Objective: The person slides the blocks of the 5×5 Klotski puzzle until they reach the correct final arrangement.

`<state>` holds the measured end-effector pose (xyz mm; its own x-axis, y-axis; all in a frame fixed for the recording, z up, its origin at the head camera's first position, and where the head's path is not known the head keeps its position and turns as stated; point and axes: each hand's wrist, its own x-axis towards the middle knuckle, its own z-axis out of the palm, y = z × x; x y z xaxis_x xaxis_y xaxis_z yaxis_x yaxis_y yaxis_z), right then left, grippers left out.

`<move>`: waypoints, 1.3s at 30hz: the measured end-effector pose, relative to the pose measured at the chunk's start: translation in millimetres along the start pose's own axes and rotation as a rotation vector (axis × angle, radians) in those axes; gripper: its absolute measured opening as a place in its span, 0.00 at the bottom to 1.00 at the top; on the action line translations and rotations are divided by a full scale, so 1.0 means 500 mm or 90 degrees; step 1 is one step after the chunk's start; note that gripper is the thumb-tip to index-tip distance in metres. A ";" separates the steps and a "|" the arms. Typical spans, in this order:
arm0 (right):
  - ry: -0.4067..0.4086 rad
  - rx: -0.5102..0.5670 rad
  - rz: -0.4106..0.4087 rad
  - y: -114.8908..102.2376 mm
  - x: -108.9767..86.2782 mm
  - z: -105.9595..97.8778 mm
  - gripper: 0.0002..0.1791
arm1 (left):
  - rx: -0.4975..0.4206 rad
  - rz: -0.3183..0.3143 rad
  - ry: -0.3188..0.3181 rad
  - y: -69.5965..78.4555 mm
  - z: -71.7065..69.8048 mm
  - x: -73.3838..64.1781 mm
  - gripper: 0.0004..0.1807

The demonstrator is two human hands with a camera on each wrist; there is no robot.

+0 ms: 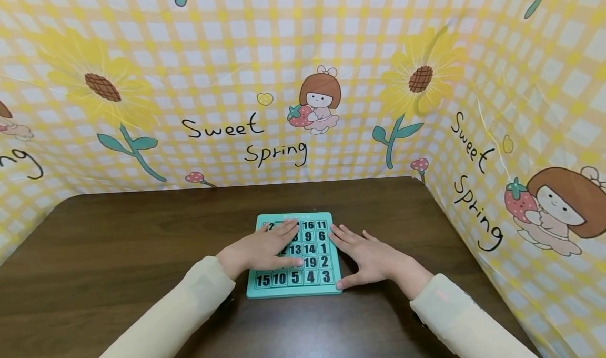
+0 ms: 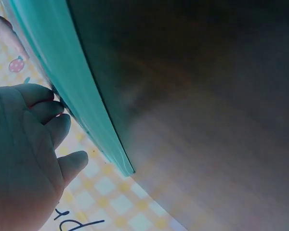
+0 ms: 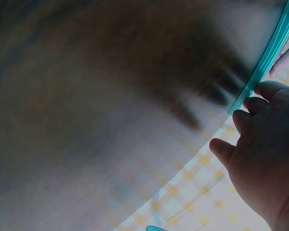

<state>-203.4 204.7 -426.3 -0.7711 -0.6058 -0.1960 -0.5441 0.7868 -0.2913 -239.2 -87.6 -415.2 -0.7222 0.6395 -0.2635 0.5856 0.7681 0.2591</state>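
A teal sliding number puzzle [image 1: 293, 293] lies flat on the brown table, its square tiles printed with black numbers. My left hand [image 1: 265, 250] rests across the left and middle tiles with straight fingers, hiding several numbers. At the puzzle's right side, my right hand [image 1: 371, 258] touches the edge with its fingertips and thumb, fingers spread. In the left wrist view, the puzzle's teal side [image 2: 82, 91] stands beside the fingers of the left hand [image 2: 24, 139]. The right wrist view shows the right hand's fingertips against the teal rim [image 3: 265, 65].
Brown wood table [image 1: 142, 242] surrounds the puzzle. A yellow checked cloth [image 1: 227, 68] with sunflowers, cartoon girls and "Sweet Spring" lettering hangs behind the table and along its right side.
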 end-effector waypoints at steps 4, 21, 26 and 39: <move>0.000 -0.003 0.007 0.001 -0.001 0.000 0.62 | 0.008 0.002 0.004 -0.006 -0.002 -0.008 0.54; 0.000 -0.006 0.001 0.001 -0.003 -0.001 0.62 | 0.031 0.010 0.030 -0.021 0.000 -0.027 0.56; 0.000 0.001 -0.001 -0.001 -0.003 -0.001 0.62 | 0.084 0.018 0.034 0.007 -0.002 -0.002 0.58; 0.002 -0.002 -0.009 0.000 -0.001 -0.001 0.61 | 0.108 0.023 0.000 0.039 -0.009 0.035 0.57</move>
<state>-203.2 204.9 -425.7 -0.7645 -0.6164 -0.1887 -0.5557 0.7785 -0.2917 -242.0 -61.5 -410.5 -0.6998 0.6664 -0.2572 0.6646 0.7394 0.1077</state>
